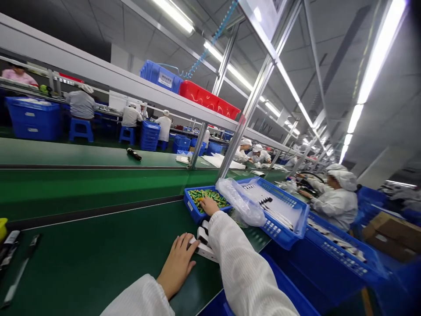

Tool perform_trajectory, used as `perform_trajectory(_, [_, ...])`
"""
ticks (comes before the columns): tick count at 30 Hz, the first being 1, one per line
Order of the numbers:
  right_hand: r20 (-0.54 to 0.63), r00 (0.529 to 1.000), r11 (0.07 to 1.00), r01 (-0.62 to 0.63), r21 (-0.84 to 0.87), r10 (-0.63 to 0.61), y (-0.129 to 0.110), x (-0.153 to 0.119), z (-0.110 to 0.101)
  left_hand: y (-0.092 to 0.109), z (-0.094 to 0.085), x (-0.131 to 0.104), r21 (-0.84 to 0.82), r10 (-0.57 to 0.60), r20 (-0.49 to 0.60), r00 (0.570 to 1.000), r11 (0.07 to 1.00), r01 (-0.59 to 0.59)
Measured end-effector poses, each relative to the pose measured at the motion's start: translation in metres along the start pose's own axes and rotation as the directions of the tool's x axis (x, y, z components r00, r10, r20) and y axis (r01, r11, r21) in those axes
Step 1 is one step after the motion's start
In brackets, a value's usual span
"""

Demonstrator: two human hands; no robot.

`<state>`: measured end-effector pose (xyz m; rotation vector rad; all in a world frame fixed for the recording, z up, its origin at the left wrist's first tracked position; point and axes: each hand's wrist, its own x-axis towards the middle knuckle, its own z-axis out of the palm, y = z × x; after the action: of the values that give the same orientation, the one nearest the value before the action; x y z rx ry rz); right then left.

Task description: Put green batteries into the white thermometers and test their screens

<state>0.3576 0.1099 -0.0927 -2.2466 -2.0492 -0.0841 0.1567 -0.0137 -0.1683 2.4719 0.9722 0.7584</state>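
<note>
My right hand (209,205) reaches into a small blue bin (194,213) filled with small green-and-yellow cylinders (204,193) that look like batteries. Its fingers point down among them, and something orange shows at a fingertip. Whether they grip a piece is unclear. Palm down over the green bench, my left hand (177,265) is open, with its fingers spread. Its fingertips touch the end of a white block-like part (206,251). Beside that lies another white piece with a dark opening (203,236), partly covered by my right sleeve.
A blue tray (301,224) with white sheets and dark-tipped parts stands to the right, a clear plastic bag (241,204) over its edge. A metal post (232,153) rises behind the bin. Dark-ended slim items (21,272) lie left. A co-worker (337,202) sits at right.
</note>
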Motion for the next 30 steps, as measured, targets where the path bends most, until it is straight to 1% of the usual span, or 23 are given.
perform_trajectory(4, [0.008, 0.998, 0.995, 0.064, 0.075, -0.065, -0.002, 0.007, 0.001, -0.005, -0.007, -0.001, -0.069, -0.019, -0.001, 1.000, 0.997, 0.019])
perform_trajectory(6, [-0.005, 0.998, 0.992, 0.066, 0.108, -0.066, -0.003, 0.006, 0.002, -0.010, -0.013, -0.002, -0.125, -0.020, 0.009, 1.000, 0.992, 0.021])
perform_trajectory(10, [-0.051, 0.999, 0.992, -0.012, 0.122, 0.018, -0.001, 0.003, 0.006, -0.026, -0.032, -0.012, -0.292, -0.056, 0.028, 0.998, 0.954, 0.062])
perform_trajectory(13, [-0.087, 0.993, 0.992, -0.076, 0.098, 0.085, 0.000, 0.000, 0.010, -0.041, -0.050, -0.027, -0.453, -0.117, 0.045, 0.992, 0.883, 0.125])
perform_trajectory(16, [-0.115, 0.985, 0.991, -0.123, 0.054, 0.128, -0.004, -0.004, 0.008, -0.055, -0.071, -0.049, -0.626, -0.229, 0.064, 0.971, 0.749, 0.218])
perform_trajectory(18, [-0.122, 0.984, 0.992, -0.124, 0.028, 0.127, -0.009, -0.007, 0.005, -0.062, -0.086, -0.065, -0.741, -0.339, 0.048, 0.939, 0.618, 0.261])
perform_trajectory(19, [-0.125, 0.985, 0.993, -0.117, 0.021, 0.119, -0.012, -0.008, 0.003, -0.066, -0.094, -0.073, -0.796, -0.399, 0.032, 0.916, 0.544, 0.265])
perform_trajectory(21, [-0.137, 0.985, 0.995, -0.102, 0.020, 0.103, -0.016, -0.009, 0.000, -0.071, -0.109, -0.087, -0.891, -0.507, 0.003, 0.862, 0.389, 0.232])
perform_trajectory(23, [-0.161, 0.981, 0.994, -0.101, 0.041, 0.106, -0.018, -0.008, -0.003, -0.075, -0.124, -0.099, -0.955, -0.589, -0.009, 0.808, 0.246, 0.168])
perform_trajectory(26, [-0.211, 0.969, 0.988, -0.109, 0.113, 0.131, -0.018, -0.004, -0.010, -0.079, -0.140, -0.108, -0.994, -0.673, 0.011, 0.739, 0.072, 0.080])
perform_trajectory(28, [-0.245, 0.958, 0.976, -0.099, 0.194, 0.146, -0.019, -0.002, -0.017, -0.082, -0.145, -0.108, -0.998, -0.697, 0.055, 0.715, -0.024, 0.054])
perform_trajectory(30, [-0.282, 0.947, 0.949, -0.062, 0.310, 0.154, -0.027, -0.003, -0.026, -0.084, -0.147, -0.107, -0.994, -0.695, 0.106, 0.712, -0.099, 0.051])
